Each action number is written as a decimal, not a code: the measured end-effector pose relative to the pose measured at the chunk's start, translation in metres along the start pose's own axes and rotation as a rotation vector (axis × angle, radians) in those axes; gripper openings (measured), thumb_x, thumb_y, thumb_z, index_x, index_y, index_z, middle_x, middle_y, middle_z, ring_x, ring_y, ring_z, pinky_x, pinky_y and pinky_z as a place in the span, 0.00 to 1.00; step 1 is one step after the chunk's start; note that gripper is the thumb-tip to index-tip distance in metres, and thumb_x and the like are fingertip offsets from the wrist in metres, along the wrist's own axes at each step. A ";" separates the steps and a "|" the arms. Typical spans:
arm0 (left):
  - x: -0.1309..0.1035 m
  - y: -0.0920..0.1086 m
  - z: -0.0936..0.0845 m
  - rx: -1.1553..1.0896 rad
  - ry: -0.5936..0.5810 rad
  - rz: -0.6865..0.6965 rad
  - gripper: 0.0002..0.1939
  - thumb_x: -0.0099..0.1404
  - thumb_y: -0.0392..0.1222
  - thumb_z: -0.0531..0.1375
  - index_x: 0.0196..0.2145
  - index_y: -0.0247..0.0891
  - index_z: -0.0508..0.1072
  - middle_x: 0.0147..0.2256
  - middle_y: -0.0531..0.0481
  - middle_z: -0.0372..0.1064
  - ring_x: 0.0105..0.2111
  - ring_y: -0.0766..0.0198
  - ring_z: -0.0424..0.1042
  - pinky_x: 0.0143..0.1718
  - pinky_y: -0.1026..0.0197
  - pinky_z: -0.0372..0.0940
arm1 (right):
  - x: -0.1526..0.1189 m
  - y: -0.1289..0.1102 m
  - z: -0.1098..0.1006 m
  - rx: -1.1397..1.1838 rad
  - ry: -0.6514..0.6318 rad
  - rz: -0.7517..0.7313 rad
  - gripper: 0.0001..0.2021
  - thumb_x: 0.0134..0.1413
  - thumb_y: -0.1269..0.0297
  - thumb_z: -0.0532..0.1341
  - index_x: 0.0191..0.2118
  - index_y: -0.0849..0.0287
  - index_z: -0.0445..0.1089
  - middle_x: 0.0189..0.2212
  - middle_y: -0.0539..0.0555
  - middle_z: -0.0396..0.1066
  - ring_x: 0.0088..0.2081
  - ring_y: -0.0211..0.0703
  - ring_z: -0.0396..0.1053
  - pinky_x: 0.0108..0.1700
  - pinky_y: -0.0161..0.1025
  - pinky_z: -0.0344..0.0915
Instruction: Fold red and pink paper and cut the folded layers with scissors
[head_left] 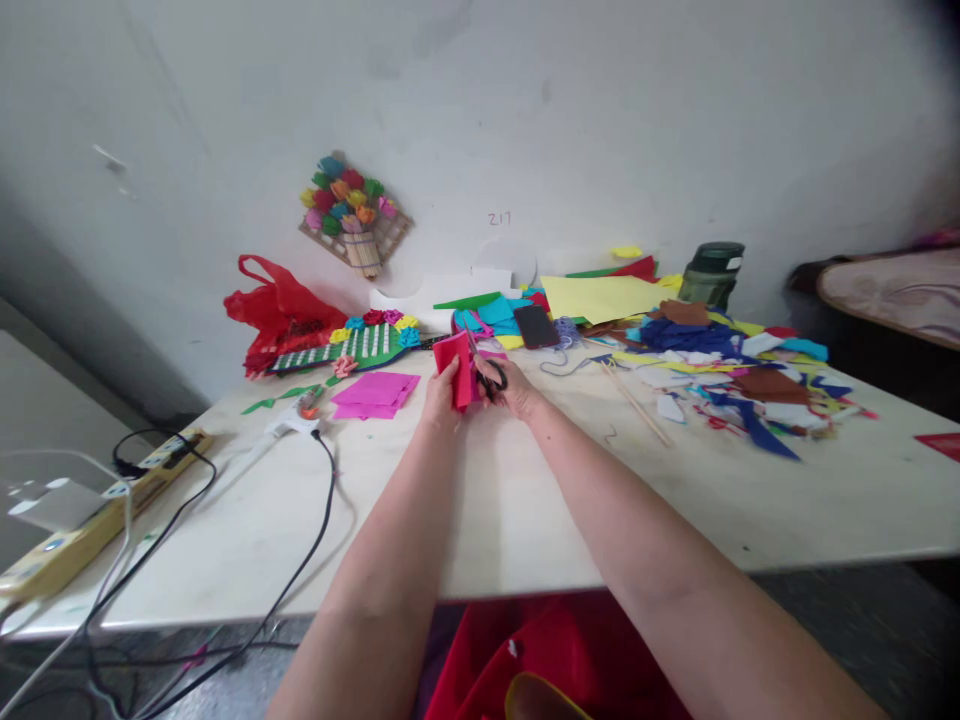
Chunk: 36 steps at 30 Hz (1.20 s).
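Observation:
My left hand (444, 394) is closed on a folded piece of red paper (454, 362), held upright above the middle of the table. Black-handled scissors (493, 377) are in my right hand (516, 390), its fingers wrapped round the handles. The blades point up and away, right beside the red paper; whether they touch it I cannot tell. Some pink paper shows behind the scissors. To the left of my left hand, a stack of pink paper sheets (376, 395) lies on the white table (517, 510).
Left are a glue gun (298, 418), a power strip (90, 520) with cables, a red plastic bag (281, 300) and a flower-decorated green craft (367, 347). A phone (536, 327), a wooden stick (637, 405), paper scraps (772, 385) and a dark green bottle (711, 275) lie or stand right.

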<state>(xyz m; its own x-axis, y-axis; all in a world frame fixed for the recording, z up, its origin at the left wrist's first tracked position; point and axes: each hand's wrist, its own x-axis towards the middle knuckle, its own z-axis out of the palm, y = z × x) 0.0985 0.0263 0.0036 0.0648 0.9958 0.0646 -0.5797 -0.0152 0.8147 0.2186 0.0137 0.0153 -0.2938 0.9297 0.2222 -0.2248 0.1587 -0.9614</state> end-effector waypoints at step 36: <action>0.000 -0.003 0.000 0.076 -0.066 0.017 0.14 0.55 0.46 0.59 0.33 0.31 0.68 0.20 0.46 0.70 0.17 0.61 0.69 0.20 0.60 0.65 | 0.001 -0.004 0.003 0.016 0.115 -0.021 0.21 0.42 0.45 0.63 0.24 0.58 0.60 0.12 0.44 0.62 0.10 0.31 0.58 0.08 0.28 0.42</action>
<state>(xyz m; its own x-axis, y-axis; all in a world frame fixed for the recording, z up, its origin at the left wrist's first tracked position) 0.1004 0.0263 0.0015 0.1104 0.9872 0.1150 -0.5185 -0.0415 0.8541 0.2169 0.0127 0.0200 -0.1806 0.9584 0.2212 -0.2449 0.1740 -0.9538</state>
